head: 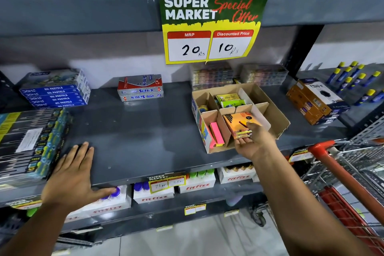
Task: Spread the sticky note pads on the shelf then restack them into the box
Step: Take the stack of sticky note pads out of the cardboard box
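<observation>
1. I see the grey shelf (133, 135) lying largely bare at centre, seemingly room for spreading pads.
2. The "SUPER MARKET Special Offer" sign (212, 29) reads MRP 20, discounted 10.
3. The divided cardboard box (276, 110) sits right, near the edge.
4. My left hand (72, 176) rests flat and empty, perhaps bracing.
5. My right hand (252, 141) grips the orange sticky note pads (239, 122) in a near compartment; pink pads (216, 133) stand alongside.

left hand (71, 172): bare, no ring or watch | right hand (252, 141): bare, no glove | both forearms: bare to the frame edge, no sleeve showing
</observation>
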The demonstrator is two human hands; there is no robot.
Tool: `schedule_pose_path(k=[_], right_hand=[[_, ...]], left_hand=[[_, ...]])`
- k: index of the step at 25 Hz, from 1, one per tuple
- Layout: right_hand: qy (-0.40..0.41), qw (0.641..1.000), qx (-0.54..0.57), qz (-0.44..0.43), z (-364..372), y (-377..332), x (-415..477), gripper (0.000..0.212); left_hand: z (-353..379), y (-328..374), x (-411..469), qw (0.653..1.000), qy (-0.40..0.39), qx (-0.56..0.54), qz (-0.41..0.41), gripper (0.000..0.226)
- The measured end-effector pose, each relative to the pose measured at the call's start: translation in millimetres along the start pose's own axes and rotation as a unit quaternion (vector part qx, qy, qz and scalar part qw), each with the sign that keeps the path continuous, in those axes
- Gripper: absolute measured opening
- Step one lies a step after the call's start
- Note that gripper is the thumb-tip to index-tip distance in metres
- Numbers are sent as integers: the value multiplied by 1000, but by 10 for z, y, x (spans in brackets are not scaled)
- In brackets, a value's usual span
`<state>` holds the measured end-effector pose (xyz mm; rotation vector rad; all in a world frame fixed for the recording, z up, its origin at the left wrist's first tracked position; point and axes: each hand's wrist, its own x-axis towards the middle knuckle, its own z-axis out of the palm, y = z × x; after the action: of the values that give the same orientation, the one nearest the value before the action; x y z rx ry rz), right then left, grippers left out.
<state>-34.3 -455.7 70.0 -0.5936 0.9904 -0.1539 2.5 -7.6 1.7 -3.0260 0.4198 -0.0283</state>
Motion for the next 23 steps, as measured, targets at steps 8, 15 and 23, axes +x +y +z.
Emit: schedule_pose_path(k=[8,15,23], right_hand=[[84,994,3,-73,-47,64,-136,44],[3,977,-14,-210,3,-5,-813,17],[-198,953,-164,-161,639,309,-1065,3]], left_hand=[[26,-32,4,1000,-9,-8,-2,137],[41,-40,6,1000,-10,-19,0,135],[40,-74,10,1000,-3,-29,7,131]])
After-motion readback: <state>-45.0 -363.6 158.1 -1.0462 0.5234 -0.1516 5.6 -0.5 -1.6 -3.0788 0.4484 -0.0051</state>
